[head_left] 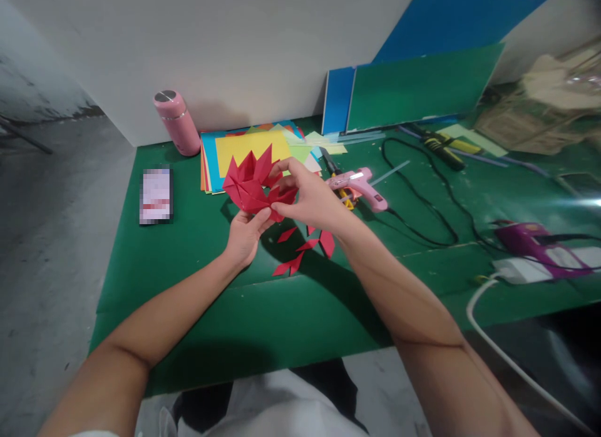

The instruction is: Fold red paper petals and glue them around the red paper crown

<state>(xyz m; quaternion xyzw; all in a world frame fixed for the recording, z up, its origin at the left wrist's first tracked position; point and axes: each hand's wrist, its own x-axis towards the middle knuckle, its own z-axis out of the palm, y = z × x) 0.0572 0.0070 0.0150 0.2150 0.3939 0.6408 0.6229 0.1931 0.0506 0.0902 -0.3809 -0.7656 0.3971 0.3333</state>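
A red folded-paper ring with pointed tips [251, 186] is held above the green table between my two hands. My left hand [245, 236] grips its lower edge from below, thumb in front. On the ring's right side my right hand [305, 196] is closed, thumb and fingers pinching the folded paper. Several loose red folded paper pieces [307, 244] lie on the table just below and right of my hands. A pink glue gun [359, 183] rests to the right of my right hand.
Coloured paper sheets [213, 155] lie behind the ring. A pink bottle [178, 124] and a phone [156, 196] stand and lie at left. The glue gun's black cable [422, 236] loops rightward near a purple device [535, 243] and a white plug [521, 271]. Green board [422, 86] leans behind.
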